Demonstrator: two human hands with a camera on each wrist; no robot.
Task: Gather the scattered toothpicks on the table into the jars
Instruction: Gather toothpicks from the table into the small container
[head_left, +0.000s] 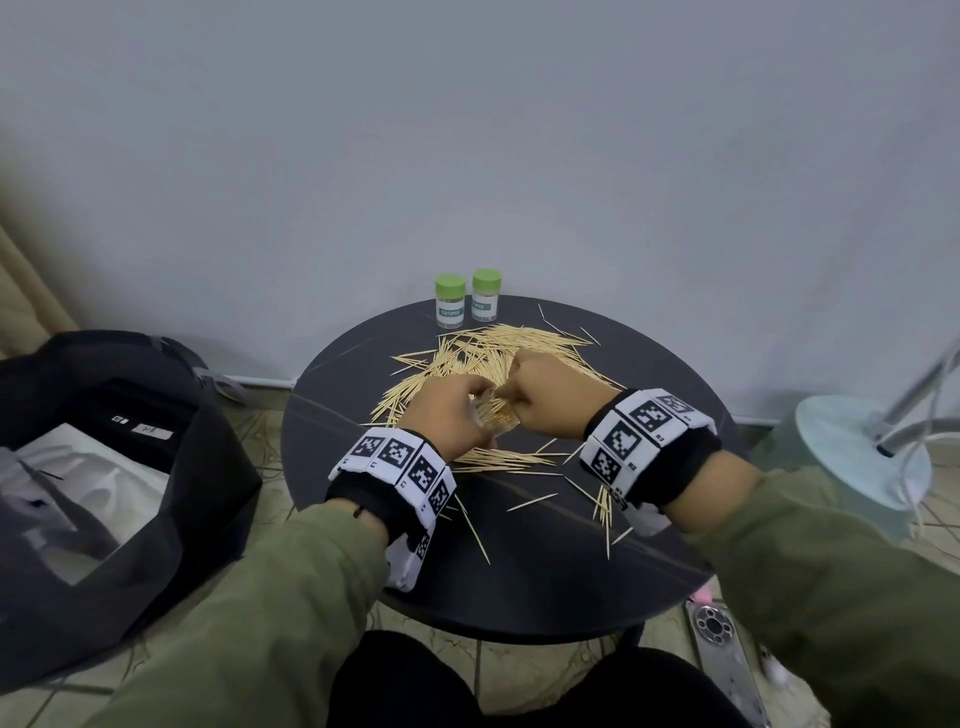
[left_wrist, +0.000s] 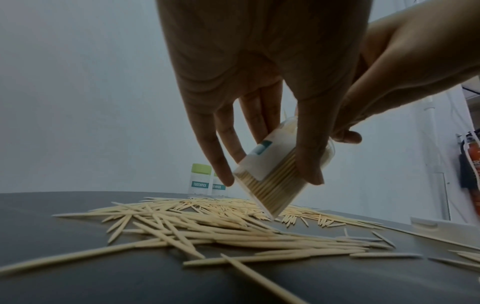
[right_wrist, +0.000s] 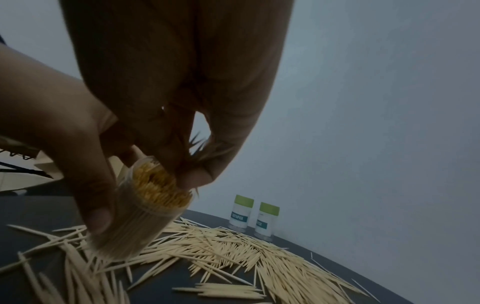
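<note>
My left hand (head_left: 449, 410) (left_wrist: 270, 164) grips a clear, lidless jar (left_wrist: 275, 185) (right_wrist: 145, 214), tilted just above the table and packed nearly full of toothpicks. My right hand (head_left: 540, 395) (right_wrist: 192, 164) pinches a small bunch of toothpicks (right_wrist: 201, 148) at the jar's open mouth. Many loose toothpicks (head_left: 493, 358) (left_wrist: 221, 226) (right_wrist: 233, 253) lie scattered over the round dark table (head_left: 519, 582). Two closed jars with green lids (head_left: 450, 301) (head_left: 486, 294) (left_wrist: 200, 181) (right_wrist: 241, 214) stand upright at the table's far edge.
A grey wall rises right behind the table. An open black bag (head_left: 104, 467) with white contents sits on the floor to the left. A pale round lamp base (head_left: 862, 452) stands to the right. A metal device (head_left: 722, 654) lies on the floor near my right knee.
</note>
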